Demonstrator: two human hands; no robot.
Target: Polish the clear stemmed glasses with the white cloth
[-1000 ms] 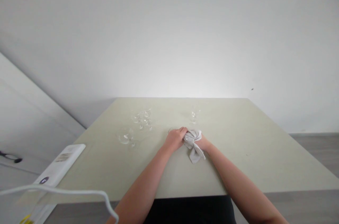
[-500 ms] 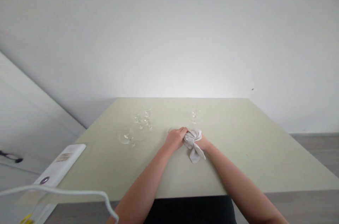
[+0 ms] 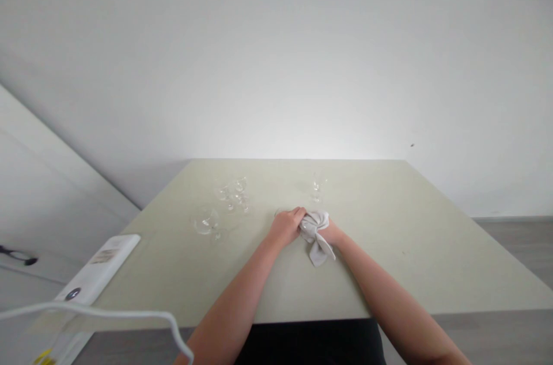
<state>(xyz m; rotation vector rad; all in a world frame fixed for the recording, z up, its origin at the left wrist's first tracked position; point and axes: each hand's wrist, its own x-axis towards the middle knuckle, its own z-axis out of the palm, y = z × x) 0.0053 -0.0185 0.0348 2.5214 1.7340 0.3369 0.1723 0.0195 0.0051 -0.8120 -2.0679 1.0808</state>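
Observation:
My left hand [image 3: 286, 226] is closed around a clear glass, of which only a bit of rim shows at its far side, held low over the pale green table [image 3: 389, 261]. My right hand [image 3: 330, 232] is wrapped in a light grey cloth [image 3: 316, 232] that is pushed against the glass; a corner of the cloth hangs down toward me. Both hands meet at the table's middle.
Several clear stemmed glasses [image 3: 233, 192] stand at the back left, one larger glass [image 3: 205, 222] nearer to me, and a single glass [image 3: 317, 187] stands behind the hands. A white flat device [image 3: 97, 269] lies at the table's left edge, with a white cable [image 3: 112, 314] in front.

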